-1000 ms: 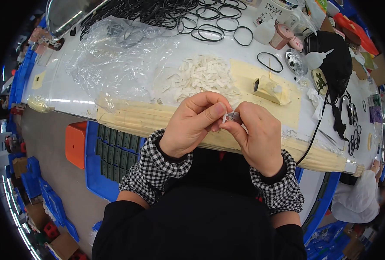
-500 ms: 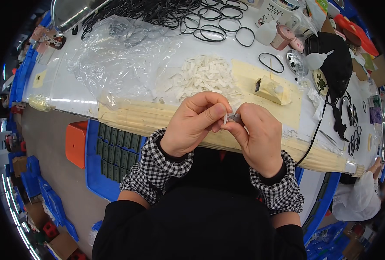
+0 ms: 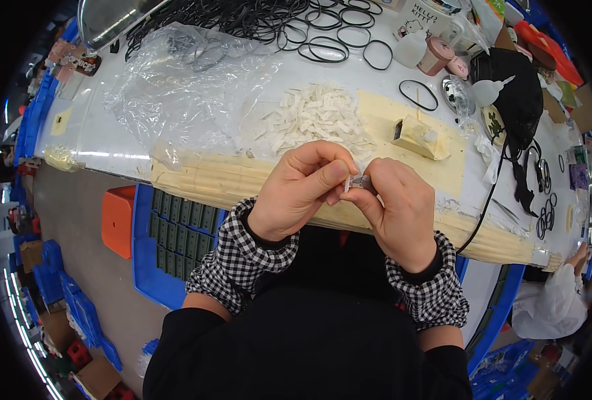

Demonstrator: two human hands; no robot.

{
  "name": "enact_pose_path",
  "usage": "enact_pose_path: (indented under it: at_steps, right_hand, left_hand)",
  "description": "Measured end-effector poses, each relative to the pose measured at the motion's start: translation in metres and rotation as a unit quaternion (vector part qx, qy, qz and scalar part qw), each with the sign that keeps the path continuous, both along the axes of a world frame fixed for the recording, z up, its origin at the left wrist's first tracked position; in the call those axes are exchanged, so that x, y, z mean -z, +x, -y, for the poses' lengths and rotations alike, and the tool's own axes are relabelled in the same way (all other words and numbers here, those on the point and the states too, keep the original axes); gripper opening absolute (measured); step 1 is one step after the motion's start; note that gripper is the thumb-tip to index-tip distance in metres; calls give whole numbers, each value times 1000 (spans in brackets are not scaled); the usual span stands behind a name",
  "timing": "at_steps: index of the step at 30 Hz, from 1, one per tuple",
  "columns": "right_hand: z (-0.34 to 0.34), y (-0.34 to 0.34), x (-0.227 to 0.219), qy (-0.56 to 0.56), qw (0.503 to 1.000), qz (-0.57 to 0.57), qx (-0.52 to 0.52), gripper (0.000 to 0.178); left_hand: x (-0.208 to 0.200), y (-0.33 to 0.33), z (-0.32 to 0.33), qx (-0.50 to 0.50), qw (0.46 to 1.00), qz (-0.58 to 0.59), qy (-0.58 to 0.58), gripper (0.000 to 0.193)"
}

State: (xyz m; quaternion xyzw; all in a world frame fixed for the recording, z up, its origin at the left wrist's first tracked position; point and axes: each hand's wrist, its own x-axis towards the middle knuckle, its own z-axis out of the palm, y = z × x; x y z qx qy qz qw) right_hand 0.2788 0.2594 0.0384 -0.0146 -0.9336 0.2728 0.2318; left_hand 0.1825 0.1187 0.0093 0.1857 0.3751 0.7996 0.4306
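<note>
Above the table's near edge, my left hand (image 3: 301, 193) pinches a small white strip (image 3: 347, 183) between thumb and forefinger. Right beside it, my right hand (image 3: 403, 210) is closed on a small grey piece (image 3: 361, 181), whose kind I cannot make out. The strip and the grey piece meet between my fingertips; the fingers partly hide both. Just beyond my hands lies a loose pile of white strips (image 3: 319, 117). To its right, a block wrapped in yellowish tape (image 3: 421, 139) sits on a yellow sheet (image 3: 376, 107).
A crumpled clear plastic bag (image 3: 176, 100) lies left of the pile. Black rubber rings (image 3: 327, 49) spread across the back. A black bag (image 3: 509, 100), a cord and tweezers (image 3: 506, 212) are at right. Below left stand a blue crate (image 3: 151, 267) and an orange stool (image 3: 117, 221).
</note>
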Motion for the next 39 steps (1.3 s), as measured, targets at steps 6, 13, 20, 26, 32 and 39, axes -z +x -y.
enact_pose_path:
  at_steps: [6,13,20,26,32,39]
  right_hand:
    - [0,-1,0,-1,1000,1,-3,36]
    - [0,-1,2,-7,1000,3,-6,36]
    - [-1,0,3,5,1000,2,-9,37]
    - [0,0,0,-5,1000,9,-4,36]
    - [-3,2,-4,23,998,46,-27,35]
    - [-34,24,11,-65,991,36,115,19]
  left_hand:
    - [0,0,1,0,1000,3,0,12]
    - [1,0,1,6,1000,6,6,12]
    - [2,1,1,8,1000,10,3,12]
    - [-1,1,1,4,1000,9,-2,12]
    - [-8,-2,6,0,997,-54,-56,12]
    - [-16,-4,16,-92,978,-80,-170,14]
